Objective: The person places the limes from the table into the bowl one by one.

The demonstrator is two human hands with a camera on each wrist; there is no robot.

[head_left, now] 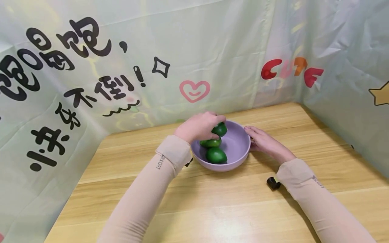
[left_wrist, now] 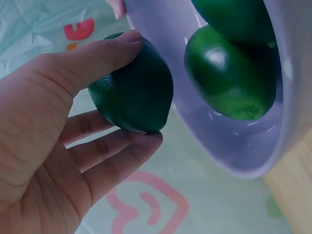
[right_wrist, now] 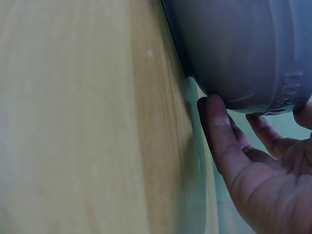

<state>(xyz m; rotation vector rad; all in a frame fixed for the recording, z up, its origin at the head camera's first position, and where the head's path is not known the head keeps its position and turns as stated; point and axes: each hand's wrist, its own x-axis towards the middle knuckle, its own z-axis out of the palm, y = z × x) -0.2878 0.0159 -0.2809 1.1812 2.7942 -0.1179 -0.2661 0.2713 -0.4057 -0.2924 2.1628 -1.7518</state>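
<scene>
My left hand point(head_left: 202, 125) pinches a dark green lime point(left_wrist: 139, 90) between thumb and fingertips at the far left rim of a purple bowl point(head_left: 234, 145). In the left wrist view, the lime's pointed end faces away from the palm. Two more green fruits lie inside the bowl, one a smooth rounded fruit point(head_left: 216, 155) near the front, the other point(head_left: 210, 143) partly under my left fingers. On the bowl's right side my right hand point(head_left: 265, 143) touches the outer wall with spread fingers. The right wrist view shows its fingertips point(right_wrist: 217, 105) against that wall.
Wooden table point(head_left: 206, 202) spreads beneath the bowl. A printed cloth point(head_left: 231, 67) hangs behind and at both sides. Small black pieces, one point(head_left: 273, 183) by the right cuff, stick out near the wrists.
</scene>
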